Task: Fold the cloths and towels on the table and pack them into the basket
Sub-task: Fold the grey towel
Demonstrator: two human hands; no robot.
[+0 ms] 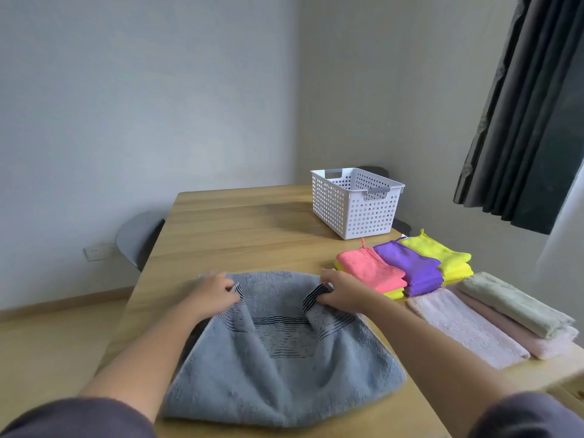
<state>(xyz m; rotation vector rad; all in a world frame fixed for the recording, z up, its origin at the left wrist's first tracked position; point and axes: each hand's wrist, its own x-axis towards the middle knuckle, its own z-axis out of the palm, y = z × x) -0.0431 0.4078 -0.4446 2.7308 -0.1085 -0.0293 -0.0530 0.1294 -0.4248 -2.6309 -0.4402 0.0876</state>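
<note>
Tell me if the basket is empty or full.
Looks empty: the basket shows only bare perforated walls, nothing through its holes; its floor is hidden.

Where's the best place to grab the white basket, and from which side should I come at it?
The white basket stands upright with wide perforated walls, so take it by the handle slot under the rim of its near short end, coming from the right side of the table. A matching far slot allows a two-handed lift.

Grey-blue towel (278,368) with dark stripes; white perforated basket (355,205); pink (368,268), purple (407,263) and yellow (439,252) cloths; pale wood bench (240,229).
</note>
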